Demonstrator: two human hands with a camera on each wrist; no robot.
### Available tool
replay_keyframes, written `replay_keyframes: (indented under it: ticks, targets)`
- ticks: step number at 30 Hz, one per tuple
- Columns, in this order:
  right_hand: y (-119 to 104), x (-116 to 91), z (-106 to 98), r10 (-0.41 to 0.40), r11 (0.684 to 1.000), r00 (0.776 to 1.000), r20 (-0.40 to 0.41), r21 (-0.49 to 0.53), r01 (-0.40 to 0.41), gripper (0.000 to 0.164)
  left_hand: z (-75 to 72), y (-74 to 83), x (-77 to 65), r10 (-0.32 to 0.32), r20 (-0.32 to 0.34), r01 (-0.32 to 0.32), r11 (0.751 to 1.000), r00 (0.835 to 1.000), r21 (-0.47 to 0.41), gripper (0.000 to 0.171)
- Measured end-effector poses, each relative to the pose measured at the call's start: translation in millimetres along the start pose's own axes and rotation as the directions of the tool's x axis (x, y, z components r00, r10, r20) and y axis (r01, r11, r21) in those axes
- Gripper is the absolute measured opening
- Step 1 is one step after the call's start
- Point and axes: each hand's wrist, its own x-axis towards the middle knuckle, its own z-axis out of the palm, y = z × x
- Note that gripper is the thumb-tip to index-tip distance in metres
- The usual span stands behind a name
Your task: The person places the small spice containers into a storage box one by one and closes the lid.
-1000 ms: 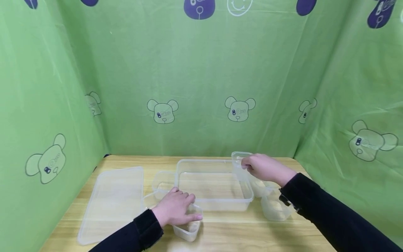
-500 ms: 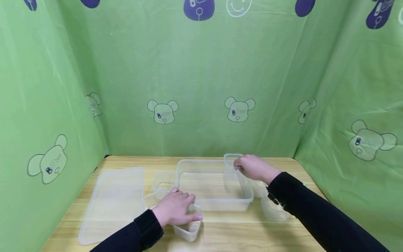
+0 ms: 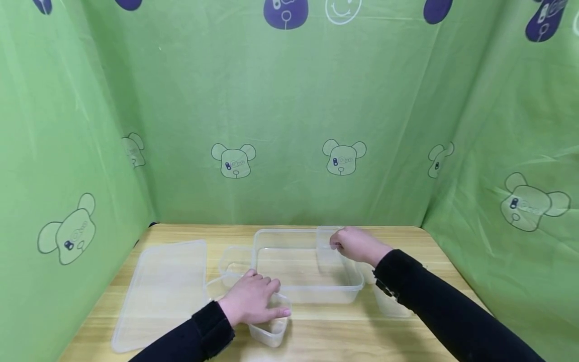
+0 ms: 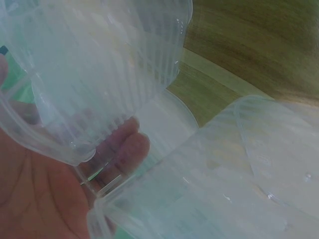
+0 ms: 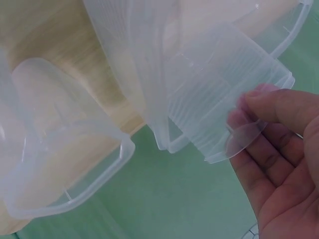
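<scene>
My right hand [image 3: 357, 245] pinches the rim of a small clear plastic container [image 3: 326, 259]. It hangs over the right end of a large clear rectangular container [image 3: 312, 294], overlapping its inside in the head view. In the right wrist view, thumb and fingers meet at the edge of this small container [image 5: 219, 99], whose walls are ribbed. At the front left, my left hand [image 3: 253, 299] lies over another small clear container [image 3: 269, 336], thumb on one side and fingers on the other. In the left wrist view those fingers [image 4: 130, 152] reach along the container's ribbed wall [image 4: 109, 64].
A large flat clear lid [image 3: 158, 296] lies on the wooden table at the left. More small clear containers stand beside the large one: one at its left [image 3: 232, 259], and one at its right [image 3: 392, 304], partly behind my right sleeve. Green patterned cloth [image 3: 289, 125] encloses the table.
My right hand has moved left and slightly down, carrying the small container from beyond the large container's right end to over its inside. The left hand has stayed still.
</scene>
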Motion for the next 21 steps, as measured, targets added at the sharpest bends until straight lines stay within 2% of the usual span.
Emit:
replay_keyframes:
  ticks: [8, 21]
  targets:
    - [2.5, 1.9, 12.9, -0.05, 0.999, 0.999, -0.002, 0.002, 0.05, 0.047, -2.9, 1.0, 0.5, -0.012, 0.026, 0.012, 1.0, 1.0, 0.014, 0.072]
    - [5.2, 1.1, 24.1, -0.023, 1.0, 1.0, 0.02, 0.017, 0.023, 0.046, -0.5, -0.4, 0.4, -0.012, 0.017, 0.012, 1.0, 1.0, 0.0, 0.072]
